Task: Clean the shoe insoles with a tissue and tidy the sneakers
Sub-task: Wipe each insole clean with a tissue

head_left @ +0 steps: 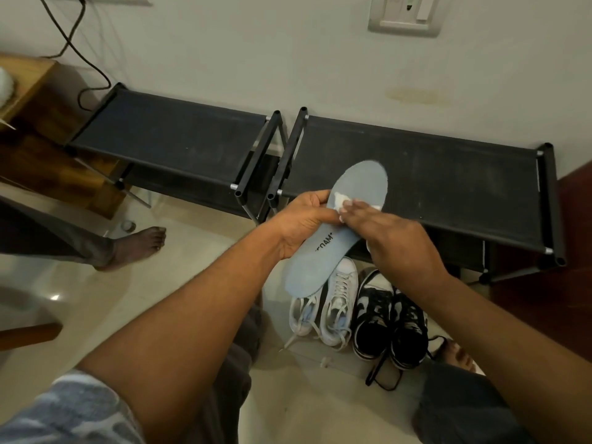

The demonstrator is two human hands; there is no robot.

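Shoe racks [416,168] line the wall, with white sneakers [339,302] and black-and-white sneakers [390,322] on the floor before them. Above these, in mid-air, is the pale-blue insole [362,184]. It looks light and bendy, so it is best gripped mid-length, where the left hand [304,222] clasps it. The right hand [400,241] presses a flimsy tissue [341,200] onto it with flat fingers.

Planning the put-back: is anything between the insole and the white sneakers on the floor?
Nothing visible does. The left hand holds the blue insole in the air above the white sneakers, while the right hand presses a tissue on it.
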